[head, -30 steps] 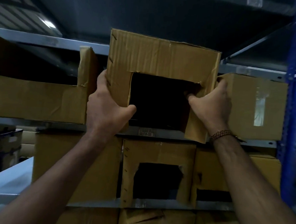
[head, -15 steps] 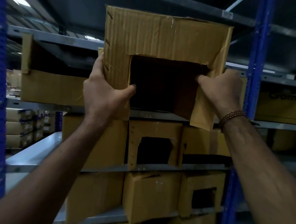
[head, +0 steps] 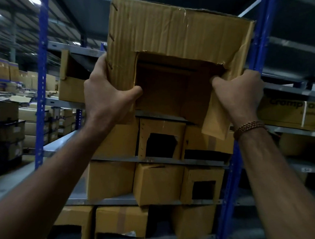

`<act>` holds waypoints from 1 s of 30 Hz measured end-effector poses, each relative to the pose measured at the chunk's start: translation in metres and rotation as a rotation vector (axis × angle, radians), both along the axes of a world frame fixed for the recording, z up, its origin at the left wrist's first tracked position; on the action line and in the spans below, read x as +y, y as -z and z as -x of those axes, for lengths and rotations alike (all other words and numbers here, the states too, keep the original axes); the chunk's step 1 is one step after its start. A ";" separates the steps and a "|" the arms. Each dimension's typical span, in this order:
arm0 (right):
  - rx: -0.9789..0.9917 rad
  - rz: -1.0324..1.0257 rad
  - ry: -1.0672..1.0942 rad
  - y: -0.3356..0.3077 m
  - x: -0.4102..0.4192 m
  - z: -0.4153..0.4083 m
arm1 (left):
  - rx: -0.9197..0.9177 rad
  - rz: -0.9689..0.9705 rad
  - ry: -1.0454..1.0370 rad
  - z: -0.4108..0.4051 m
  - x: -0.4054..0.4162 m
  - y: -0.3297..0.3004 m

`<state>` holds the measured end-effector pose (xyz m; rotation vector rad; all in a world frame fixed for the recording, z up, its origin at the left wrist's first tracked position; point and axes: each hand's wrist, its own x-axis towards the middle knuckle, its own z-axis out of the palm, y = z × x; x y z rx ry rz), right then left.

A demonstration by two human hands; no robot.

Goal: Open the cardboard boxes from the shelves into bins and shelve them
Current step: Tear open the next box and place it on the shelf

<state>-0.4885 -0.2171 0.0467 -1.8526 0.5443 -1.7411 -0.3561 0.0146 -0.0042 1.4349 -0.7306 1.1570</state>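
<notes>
- While it is held up in front of the racking, the cardboard box (head: 178,32) sits clear of any shelf, its front face cut away into a bin-style window with a dark, seemingly hollow inside.
- The left hand (head: 108,96) grips the box's left front edge, thumb hooked into the opening and fingers wrapped round the side.
- The right hand (head: 237,94) clutches the torn strip at the right of the window, fingers curled into the opening; a beaded bracelet (head: 250,127) rides on that wrist.
- That right-hand strip hangs bent and ragged — it looks like the weakest place to carry weight.
- Behind and below, the shelves (head: 159,160) carry more boxes, several already cut with similar windows (head: 161,145), others uncut.
- A blue upright (head: 40,75) stands to the left, another to the right just behind the box; farther off on the left are stacked cartons in dim light.
- Judged by the window already cut, the step in hand appears to be shelving this finished bin rather than opening it.
- The next move probably calls for lining the box's base up level with a free shelf slot and sliding it in window outward, without pulling on the torn strip — a firmer hold under the base may help.
</notes>
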 end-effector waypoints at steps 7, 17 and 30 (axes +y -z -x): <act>0.063 0.004 0.042 0.012 0.033 0.082 | 0.070 -0.018 0.042 0.076 0.031 0.024; 0.153 -0.084 -0.004 0.062 0.081 0.133 | 0.160 -0.106 0.060 0.118 0.076 0.058; 0.371 -0.259 -0.096 0.150 0.158 0.111 | 0.388 -0.230 0.084 0.106 0.163 0.143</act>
